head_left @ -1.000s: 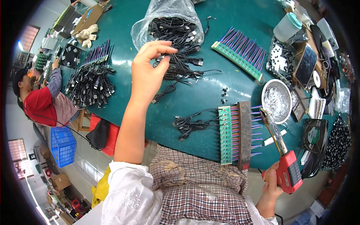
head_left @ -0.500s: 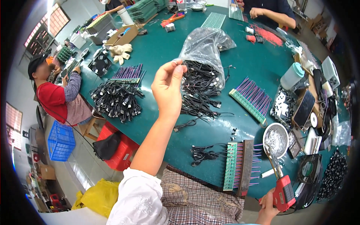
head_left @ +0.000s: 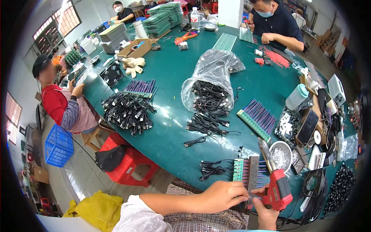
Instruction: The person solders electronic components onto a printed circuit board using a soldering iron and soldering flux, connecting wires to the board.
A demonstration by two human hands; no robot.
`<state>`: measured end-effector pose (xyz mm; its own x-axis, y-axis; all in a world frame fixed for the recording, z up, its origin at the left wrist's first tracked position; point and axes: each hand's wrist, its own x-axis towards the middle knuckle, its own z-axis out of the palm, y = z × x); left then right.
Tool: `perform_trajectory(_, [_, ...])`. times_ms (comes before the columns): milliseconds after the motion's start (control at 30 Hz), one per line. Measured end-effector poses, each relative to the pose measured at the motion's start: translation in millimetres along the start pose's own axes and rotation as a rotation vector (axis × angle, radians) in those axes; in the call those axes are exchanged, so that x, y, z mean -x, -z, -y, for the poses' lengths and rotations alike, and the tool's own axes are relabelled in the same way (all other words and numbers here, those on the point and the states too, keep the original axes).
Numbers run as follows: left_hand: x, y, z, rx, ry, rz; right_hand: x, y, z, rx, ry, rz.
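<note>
My left hand (head_left: 224, 197) reaches across my lap to the near end of a dark brown bar (head_left: 252, 172). Its thumb and fingers are pinched together; whatever they hold is too small to make out. In my right hand (head_left: 266, 212) is a red and black soldering gun (head_left: 279, 189), its metal tip pointing up and to the left. The fingertips of both hands almost meet. Under the bar lies a green circuit board strip (head_left: 238, 170) with purple wires. Black cables (head_left: 213, 168) lie against the strip's left side.
A round metal dish (head_left: 286, 167) of whitish bits stands beyond the gun. Ahead are a plastic bag (head_left: 212, 63) of black cables, another wired board strip (head_left: 251, 125) and a cable pile (head_left: 127, 114). Clutter with a cup (head_left: 296, 97) lines the right. Co-workers sit around the table.
My left hand has come down from near the bag to the bar beside my right hand. The soldering gun has risen from the dish and swung left, its tip now clear of it.
</note>
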<state>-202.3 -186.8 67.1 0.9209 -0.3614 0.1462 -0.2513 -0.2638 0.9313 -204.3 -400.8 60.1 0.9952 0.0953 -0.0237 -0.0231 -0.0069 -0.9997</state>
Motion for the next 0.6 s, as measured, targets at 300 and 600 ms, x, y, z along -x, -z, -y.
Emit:
perform_trajectory(300, [11,-17,2,-0.099,-0.051,-0.114,5,9,-10,0.093,-0.113,0.042])
perform_trajectory(600, [11,-18,-1,0.123,0.037,-0.210,2,-3,-16,0.110,-0.043,-0.038])
